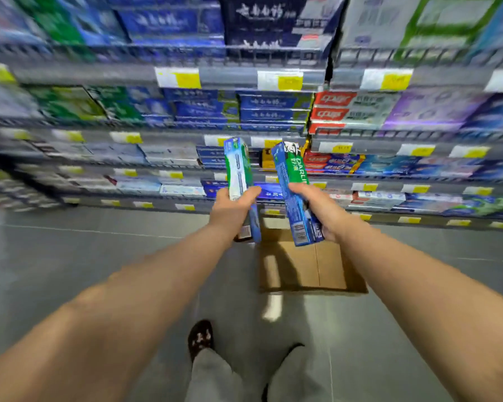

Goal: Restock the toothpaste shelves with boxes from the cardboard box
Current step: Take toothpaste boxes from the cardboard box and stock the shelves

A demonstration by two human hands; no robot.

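Hands, both raised before the shelves (244, 134): left hand (233, 210) clamped on an upright green-and-white toothpaste box (237, 166); right hand (320, 210) clamped on a blue-and-green toothpaste box (291, 181), tilted slightly left. Cardboard box (311, 265): open on the floor (70, 256) beneath the hands, interior showing bare.

Grey tiled floor (84, 256) runs under the racks, yellow-and-white price tags (285, 81) line the rail edges, and at the bottom edge stand two legs in grey trousers (215, 378), with a dark patterned shoe (201, 338) on the left foot.
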